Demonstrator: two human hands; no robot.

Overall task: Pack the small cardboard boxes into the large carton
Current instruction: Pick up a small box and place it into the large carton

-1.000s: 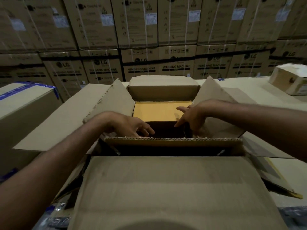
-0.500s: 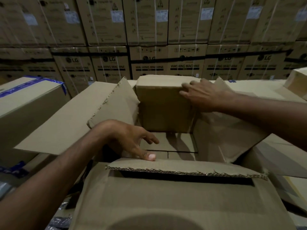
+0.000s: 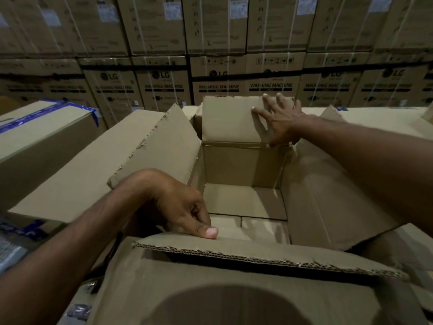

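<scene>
Head view: prep work, not packing yet. Holding the large carton [image 3: 328, 195] open. Pushing its far flap [image 3: 227, 120] back with the right hand [image 3: 278, 123], fingers spread flat on the board. Pinning its near flap [image 3: 234, 248] with the left hand [image 3: 173, 207], thumb pressed down, other fingers curled just inside the rim; pinching or not, cannot tell. No small cardboard boxes plainly showing inside the carton, only seamed floor. Next, probably: reaching outside the carton for a box without the flaps springing shut. Versus half a second ago: right hand off the far flap's top edge and flat on its face, flap tipped further back.
</scene>
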